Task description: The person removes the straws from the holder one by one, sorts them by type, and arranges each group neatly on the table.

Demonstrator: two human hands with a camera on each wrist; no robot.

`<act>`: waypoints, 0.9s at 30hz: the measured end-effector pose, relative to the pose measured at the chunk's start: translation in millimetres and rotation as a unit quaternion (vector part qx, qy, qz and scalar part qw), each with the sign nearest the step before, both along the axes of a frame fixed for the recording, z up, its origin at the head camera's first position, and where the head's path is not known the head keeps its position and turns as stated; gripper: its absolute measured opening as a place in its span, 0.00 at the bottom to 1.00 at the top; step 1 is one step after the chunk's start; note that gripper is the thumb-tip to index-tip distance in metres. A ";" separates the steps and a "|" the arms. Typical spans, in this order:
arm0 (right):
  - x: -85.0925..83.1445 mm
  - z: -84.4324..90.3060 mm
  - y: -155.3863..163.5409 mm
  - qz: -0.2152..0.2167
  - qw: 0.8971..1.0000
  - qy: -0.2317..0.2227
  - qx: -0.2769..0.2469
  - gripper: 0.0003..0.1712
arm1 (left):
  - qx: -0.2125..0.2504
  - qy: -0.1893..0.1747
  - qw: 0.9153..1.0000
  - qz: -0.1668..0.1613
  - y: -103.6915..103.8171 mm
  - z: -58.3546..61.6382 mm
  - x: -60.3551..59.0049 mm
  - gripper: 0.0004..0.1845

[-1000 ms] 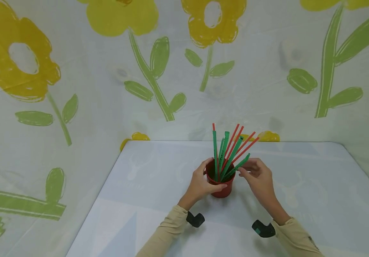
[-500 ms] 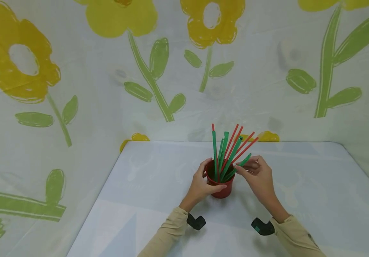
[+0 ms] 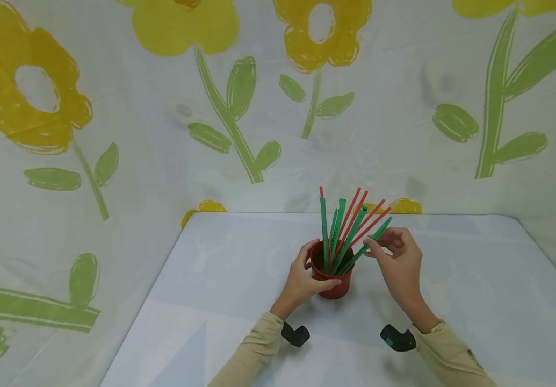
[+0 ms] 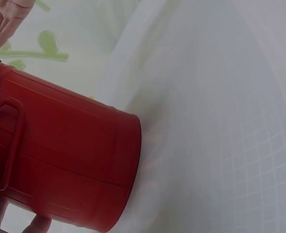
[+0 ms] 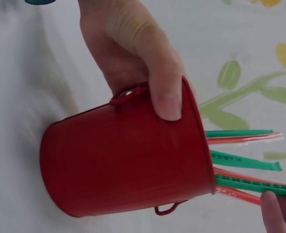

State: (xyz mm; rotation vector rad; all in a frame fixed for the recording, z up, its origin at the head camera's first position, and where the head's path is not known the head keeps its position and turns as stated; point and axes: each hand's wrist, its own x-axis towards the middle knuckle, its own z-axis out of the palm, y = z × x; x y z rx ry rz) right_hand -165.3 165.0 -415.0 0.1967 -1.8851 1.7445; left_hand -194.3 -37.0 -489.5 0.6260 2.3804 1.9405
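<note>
While the left hand (image 3: 307,277) wraps the red pot (image 3: 332,277) at table (image 3: 452,279) centre, the right hand (image 3: 398,258) pinches a green strip (image 3: 369,243), lower end in the pot w/ other strips, long axis leaning up-right twd that nearer hand.

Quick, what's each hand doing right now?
Left hand: grips the red bucket at its rim.
Right hand: pinches a green stick that stands in the bucket.

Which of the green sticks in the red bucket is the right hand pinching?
The rightmost, most tilted green stick, leaning out over the red bucket rim. The right hand pinches it; the other green sticks stand steeper, untouched.
</note>
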 end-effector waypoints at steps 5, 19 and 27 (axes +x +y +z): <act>0.4 14.8 2.4 -0.019 0.999 0.031 -0.019 0.18 | -0.005 0.012 1.000 -0.002 -0.3 -1.4 -1.2 0.47; -1.1 62.5 15.2 -0.002 0.991 0.096 -0.092 0.19 | -0.017 0.037 0.999 -0.006 -1.4 -1.0 -2.2 0.47; -4.8 74.2 22.2 0.011 0.988 0.106 -0.108 0.20 | -0.016 0.033 0.999 -0.005 -1.7 -1.4 -2.8 0.46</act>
